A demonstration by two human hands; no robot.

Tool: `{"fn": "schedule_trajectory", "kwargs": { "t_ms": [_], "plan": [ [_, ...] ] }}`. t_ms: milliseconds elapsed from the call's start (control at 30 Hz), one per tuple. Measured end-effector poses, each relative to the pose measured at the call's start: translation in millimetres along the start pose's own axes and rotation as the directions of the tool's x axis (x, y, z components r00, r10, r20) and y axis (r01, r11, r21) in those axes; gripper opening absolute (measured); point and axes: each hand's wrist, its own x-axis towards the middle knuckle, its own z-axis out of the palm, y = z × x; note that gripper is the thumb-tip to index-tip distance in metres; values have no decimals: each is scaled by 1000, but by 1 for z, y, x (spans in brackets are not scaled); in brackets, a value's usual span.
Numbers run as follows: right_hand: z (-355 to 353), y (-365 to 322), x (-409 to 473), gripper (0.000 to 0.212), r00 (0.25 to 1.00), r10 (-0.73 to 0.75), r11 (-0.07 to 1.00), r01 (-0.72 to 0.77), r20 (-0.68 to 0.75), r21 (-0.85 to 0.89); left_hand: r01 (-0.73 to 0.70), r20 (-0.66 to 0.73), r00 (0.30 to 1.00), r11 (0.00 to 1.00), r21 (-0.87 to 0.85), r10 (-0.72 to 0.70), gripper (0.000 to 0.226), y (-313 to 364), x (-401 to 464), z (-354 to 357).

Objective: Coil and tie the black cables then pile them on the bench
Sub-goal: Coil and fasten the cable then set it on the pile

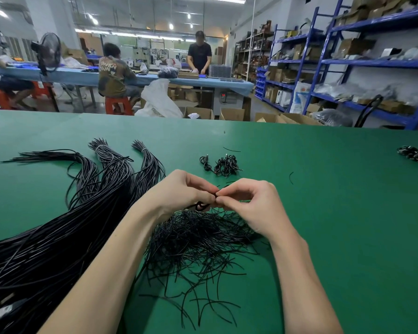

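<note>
- Your left hand (181, 189) and your right hand (249, 201) meet above the middle of the green bench (323, 213). Both have the fingers curled and pinch the same small coiled cable (201, 206), of which only a black loop shows under your left fingers.
- I judge that you are twisting a tie around this coil — the tie itself is too small to see.
- Done so far: a small pile of tied coils (221, 164) lies beyond your hands, toward the far edge.
- More dark bundles (416, 154) lie at the right edge, but I cannot tell what they are.
- Left to do: the long black cables (58, 237) spread over the left side of the bench, some in bunches bound with white bands — this is much more than the finished pile.
- The loose short ties (198, 242) lie between your forearms, near the front edge.
- The task looks to be in its early part.
</note>
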Motion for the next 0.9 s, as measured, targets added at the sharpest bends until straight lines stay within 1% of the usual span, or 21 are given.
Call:
{"fn": "schedule_trajectory", "kwargs": {
  "t_ms": [133,267,500,667,733,833,900],
  "plan": [
    [1,1,0,10,1000,-14,1000,13,-15,-24,26,9,1000,999,-31,-26,19,-1,1,1],
    [6,2,0,10,997,-29,999,27,-70,-31,52,20,999,994,-101,-50,16,0,3,0],
    [13,6,1,14,987,-4,999,-4,-162,-47,68,-49,995,963,-260,-84,13,-7,9,11],
    [18,11,3,14,984,7,999,-16,-176,-49,83,-57,992,937,-340,-109,12,-14,13,19],
    [19,12,1,15,982,-30,999,24,-186,-33,118,-9,991,906,-407,-133,16,-17,15,19],
    [17,11,0,22,979,-79,995,88,-190,40,239,180,969,824,-514,-169,19,-19,14,16],
    [17,10,-1,24,978,-93,991,109,-185,79,332,280,937,787,-519,-211,16,-21,13,15]
  ]
}}
